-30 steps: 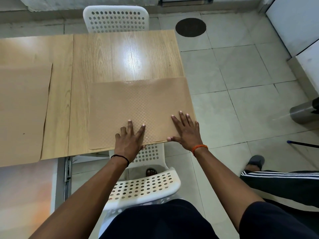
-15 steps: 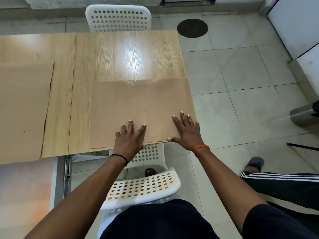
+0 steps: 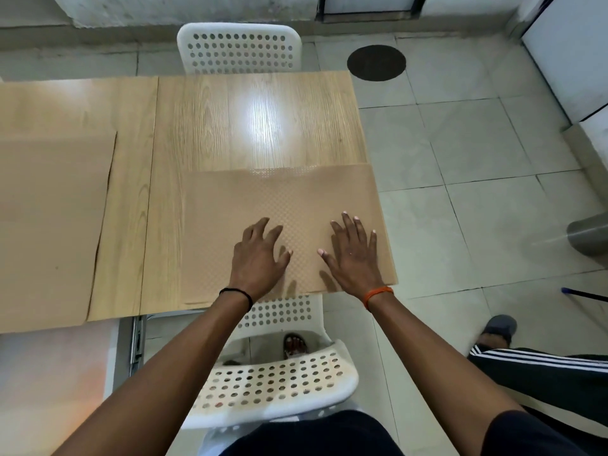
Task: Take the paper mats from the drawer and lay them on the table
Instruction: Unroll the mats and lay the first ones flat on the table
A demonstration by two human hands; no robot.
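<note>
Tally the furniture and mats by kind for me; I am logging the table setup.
Paper mats: 2 (textured mat, plain mat)
Wooden tables: 2 (right table, left table)
White perforated chairs: 2 (far chair, near chair)
Total: 6

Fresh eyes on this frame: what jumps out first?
Two bare hands spread over a textured paper mat at the near right corner of the wooden table: left hand with fingers curled, right hand flat. A second paper mat lies at the table's left, and a white perforated chair sits below the hands.
</note>
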